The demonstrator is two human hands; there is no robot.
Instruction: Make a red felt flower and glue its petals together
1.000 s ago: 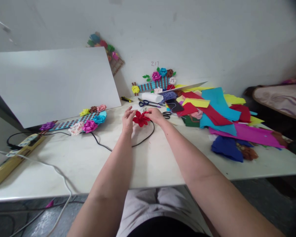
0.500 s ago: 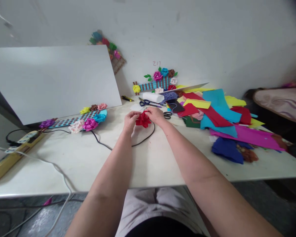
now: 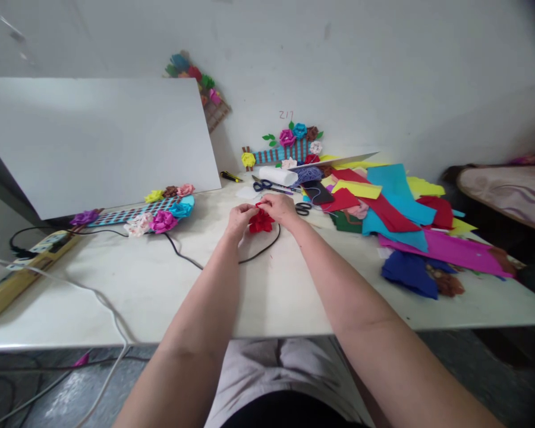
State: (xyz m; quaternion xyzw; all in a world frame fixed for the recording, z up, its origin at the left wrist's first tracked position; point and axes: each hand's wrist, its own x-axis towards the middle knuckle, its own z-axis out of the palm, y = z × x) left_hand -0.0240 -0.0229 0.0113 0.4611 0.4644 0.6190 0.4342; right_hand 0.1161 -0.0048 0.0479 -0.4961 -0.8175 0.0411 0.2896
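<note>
A red paper flower (image 3: pixel 261 222) is held just above the table, in front of me. My left hand (image 3: pixel 241 219) pinches its left edge. At the upper right of the same flower, the fingers of my right hand (image 3: pixel 280 208) are closed on it, and both hands hide part of the petals. Behind them lie a pair of dark blue scissors (image 3: pixel 263 185) and a white roll (image 3: pixel 277 176). Black-handled scissors (image 3: pixel 303 208) rest just right of my right hand. A black cable (image 3: pixel 267 248) curves on the table beneath the flower.
Coloured crepe paper sheets (image 3: pixel 395 196) pile up on the right. At the left lie a guitar-shaped piece with paper flowers (image 3: pixel 134 215), a yellow power strip (image 3: pixel 27 270) and a white cable (image 3: pixel 102 302). A white board (image 3: pixel 102 142) leans on the wall; a yellow cutter (image 3: pixel 230 176) lies nearby.
My hands have drawn slightly closer together at the top of the red flower, and my left hand covers more of it. The camera view has shifted a little.
</note>
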